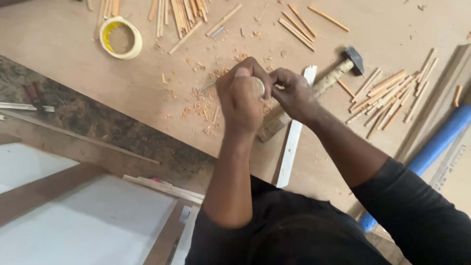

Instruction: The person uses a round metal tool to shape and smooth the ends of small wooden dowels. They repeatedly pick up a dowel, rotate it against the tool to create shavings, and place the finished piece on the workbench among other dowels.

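Observation:
My left hand (242,98) is clenched around a small tool; a thin metal blade (208,87) sticks out to its left and a pale round end shows by the knuckles. Touching it on the right, my right hand (293,93) pinches a small wooden sliver (279,87) against the tool. Both hands hover over the brown board (73,54), above curled wood shavings (201,105). What lies between the fingers is mostly hidden.
A hammer (354,58) with a wooden handle lies just right of and under my hands, across a white strip (293,142). Cut sticks (387,95) are piled at the right and more sticks (182,14) at the top. A tape roll (120,38) sits far left; a blue tube (437,141) lies at the right edge.

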